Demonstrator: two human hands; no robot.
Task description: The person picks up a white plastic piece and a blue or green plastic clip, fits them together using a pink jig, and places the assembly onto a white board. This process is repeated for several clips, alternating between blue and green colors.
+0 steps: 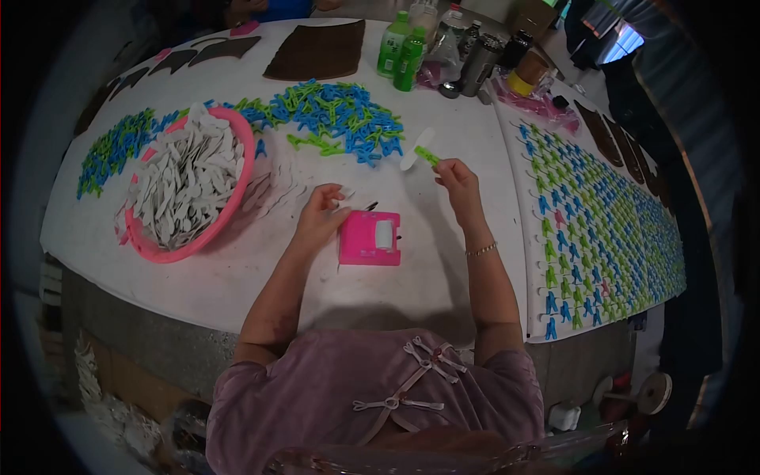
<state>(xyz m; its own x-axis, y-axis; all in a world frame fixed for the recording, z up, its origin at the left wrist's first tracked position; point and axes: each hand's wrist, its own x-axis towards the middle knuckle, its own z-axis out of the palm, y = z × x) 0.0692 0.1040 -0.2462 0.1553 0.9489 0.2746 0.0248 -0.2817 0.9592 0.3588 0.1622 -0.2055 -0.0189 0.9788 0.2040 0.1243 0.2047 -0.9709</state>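
My right hand (459, 186) pinches a green clothespin (427, 155) by its handle end. A flat white oval piece (417, 149) is at the jaws of that clothespin, a little above the tabletop. At the upper left corner of a pink tape dispenser (359, 240) is my left hand (321, 212), its fingers loosely curved and the thumb apart from the index finger. A white roll (384, 235) sits in the dispenser. Near the left fingertips lies a small whitish scrap (348, 192).
A pink basket (237, 214) heaped with white strips (186, 178) stands at left. Behind it spreads a pile of blue and green clothespins (336, 111). Green bottles (409, 59) and a dark tumbler (480, 65) stand at the back. Rows of clothespins (578, 229) cover the right-hand surface.
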